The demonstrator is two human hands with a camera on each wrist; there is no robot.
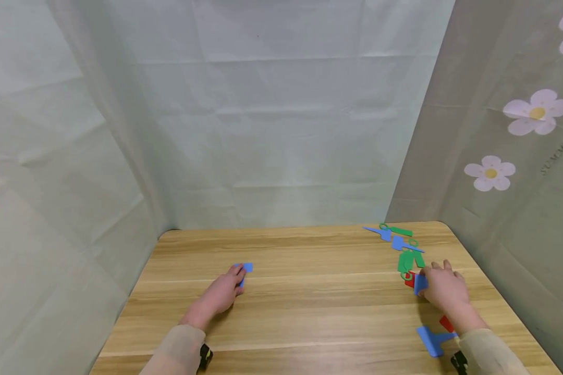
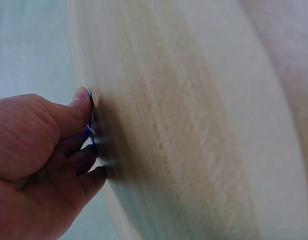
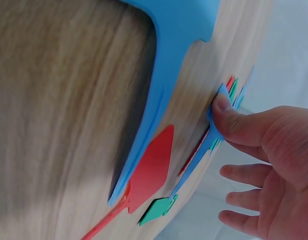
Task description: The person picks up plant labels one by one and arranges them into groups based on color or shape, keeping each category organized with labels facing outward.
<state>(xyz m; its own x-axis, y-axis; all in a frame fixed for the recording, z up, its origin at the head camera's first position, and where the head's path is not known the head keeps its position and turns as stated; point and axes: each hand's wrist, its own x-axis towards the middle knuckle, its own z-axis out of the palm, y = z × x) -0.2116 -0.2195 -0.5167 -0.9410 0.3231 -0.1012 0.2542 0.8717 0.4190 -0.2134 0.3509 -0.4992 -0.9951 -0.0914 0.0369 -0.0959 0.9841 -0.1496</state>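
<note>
At the left of the table my left hand [image 1: 222, 292] holds a blue plant label [image 1: 248, 267] against the wood, thumb and fingertips at its edges. Only a thin dark-blue edge of it shows beside the thumb in the left wrist view. On the right side, my right hand [image 1: 445, 289] pinches a blue T-shaped plant label [image 3: 214, 127] between thumb and index finger, the other fingers held away. Close to this hand lie a red label [image 1: 409, 281] and several green ring-ended tags [image 1: 405, 261]. Nearer the wrist are another blue T-shaped label [image 1: 431, 341] and a red label [image 3: 153, 170].
Two more blue labels [image 1: 398, 242] and a green tag [image 1: 401, 231] lie toward the table's back right corner. Pale cloth [image 1: 281, 130] hangs behind and along both sides of the wooden table [image 1: 319, 312].
</note>
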